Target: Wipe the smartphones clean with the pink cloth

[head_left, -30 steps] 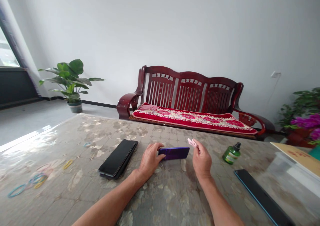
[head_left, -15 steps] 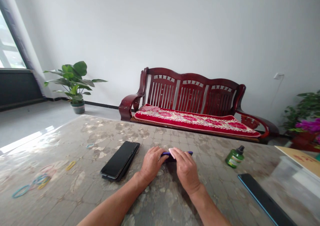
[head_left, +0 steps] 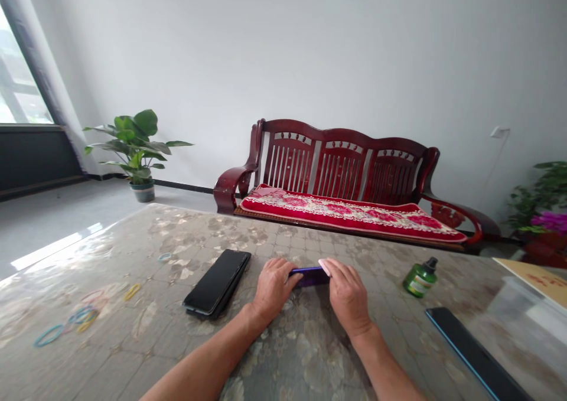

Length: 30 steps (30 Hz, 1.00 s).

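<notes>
Between my hands a purple-blue phone (head_left: 312, 277) is tipped on edge above the table, its long thin side facing up. My left hand (head_left: 271, 289) grips its left end, thumb in front and fingers behind. At the other end, my right hand (head_left: 349, 297) has its fingers closed on a small whitish pad or folded wipe (head_left: 324, 266), pressed against the phone's edge. Left of my hands lies a stack of black phones (head_left: 217, 284), the top one screen up.
To the right stand a green pump bottle (head_left: 419, 278) and a dark phone with a blue edge (head_left: 473, 354). Beyond them is a clear plastic box (head_left: 516, 306) under a tan sheet. Coloured rubber bands (head_left: 82, 317) lie at left. A wooden bench (head_left: 341, 165) stands behind the table.
My right hand with the whitish pad has slid right along the phone, away from my left hand, baring more of the phone. The whole view has shifted slightly.
</notes>
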Available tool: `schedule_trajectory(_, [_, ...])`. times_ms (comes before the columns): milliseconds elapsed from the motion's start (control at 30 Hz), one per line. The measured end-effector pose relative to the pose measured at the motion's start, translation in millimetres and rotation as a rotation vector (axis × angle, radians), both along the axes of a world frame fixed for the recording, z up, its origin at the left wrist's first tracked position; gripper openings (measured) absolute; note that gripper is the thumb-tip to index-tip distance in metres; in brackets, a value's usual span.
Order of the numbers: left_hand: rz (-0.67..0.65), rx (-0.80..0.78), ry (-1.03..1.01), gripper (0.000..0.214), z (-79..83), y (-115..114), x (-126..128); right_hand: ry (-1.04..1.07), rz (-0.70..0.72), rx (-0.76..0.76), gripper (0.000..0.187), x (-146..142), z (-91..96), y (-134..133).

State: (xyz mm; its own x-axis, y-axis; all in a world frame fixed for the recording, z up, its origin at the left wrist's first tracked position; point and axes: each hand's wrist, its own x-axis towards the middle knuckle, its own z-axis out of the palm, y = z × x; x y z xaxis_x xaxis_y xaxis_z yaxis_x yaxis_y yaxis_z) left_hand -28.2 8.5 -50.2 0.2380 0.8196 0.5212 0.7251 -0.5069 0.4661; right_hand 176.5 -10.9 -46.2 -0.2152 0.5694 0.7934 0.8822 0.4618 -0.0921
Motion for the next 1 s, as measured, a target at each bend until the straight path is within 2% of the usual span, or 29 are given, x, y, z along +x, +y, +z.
schedule_trajectory(133, [-0.015, 0.023, -0.004, 0.008, -1.2, -1, 0, -0.067, 0.078, -0.026, 0.034, -22, 0.5, -5])
schedule_trajectory(233, [-0.035, 0.034, 0.01, 0.009, -0.7, -2, -1, -0.101, 0.117, -0.039, 0.035, -27, 2.1, -7])
schedule_trajectory(433, [-0.015, 0.065, 0.032, 0.01, 1.3, -2, -2, -0.028, 0.034, 0.007, 0.034, 7, 2.1, 2])
schedule_trajectory(600, [0.001, 0.078, 0.015, 0.009, -2.8, 2, -1, 0.127, -0.036, 0.01, 0.032, 30, -10.1, 16])
schedule_trajectory(667, [0.015, 0.065, 0.014, 0.009, -4.4, 2, -1, 0.233, -0.1, -0.036, 0.032, 32, -16.9, 21])
schedule_trajectory(800, [0.022, -0.003, -0.002, 0.009, -5.4, 3, 1, 0.419, -0.243, -0.22, 0.035, 32, -24.7, 24])
schedule_trajectory(1000, [0.021, -0.053, -0.041, 0.01, -6.4, 3, 1, 0.531, -0.267, -0.424, 0.038, 31, -24.8, 20])
